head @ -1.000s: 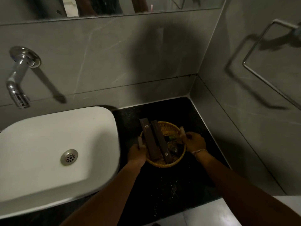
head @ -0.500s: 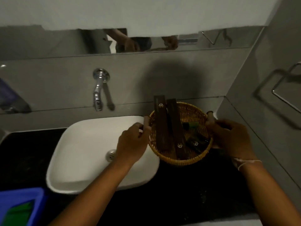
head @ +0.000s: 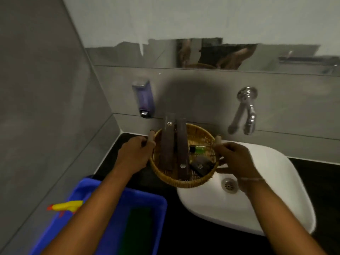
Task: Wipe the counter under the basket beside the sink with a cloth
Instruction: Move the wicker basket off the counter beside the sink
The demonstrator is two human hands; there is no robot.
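— Both hands are on the basket (head: 184,155): the left hand (head: 135,153) is curled around the left handle peg, the right hand (head: 234,160) is closed around the right one, fingers wrapped over the rim.

— Where is the basket sitting?

— It looks lifted, held over the near-left edge of the white sink (head: 257,199) and the dark tabletop (head: 114,162) beside it. I cannot tell whether its base touches anything.

— What might go wrong?

— Two long dark boxes (head: 173,144) lean inside with their tops poking past the far rim. Tip the basket backward and they could slide out toward the wall. The small green bottle (head: 198,149) and the dark sachet (head: 199,165) lie loose, so a sideways tilt could roll them toward the sink and its drain (head: 228,184).

— And setting it down?

— The free tabletop on the left is narrow, crowded by the blue tub (head: 143,199). Parked half on the tub's edge, the basket would likely tip. The cloth isn't clearly visible; something green lies in the tub.
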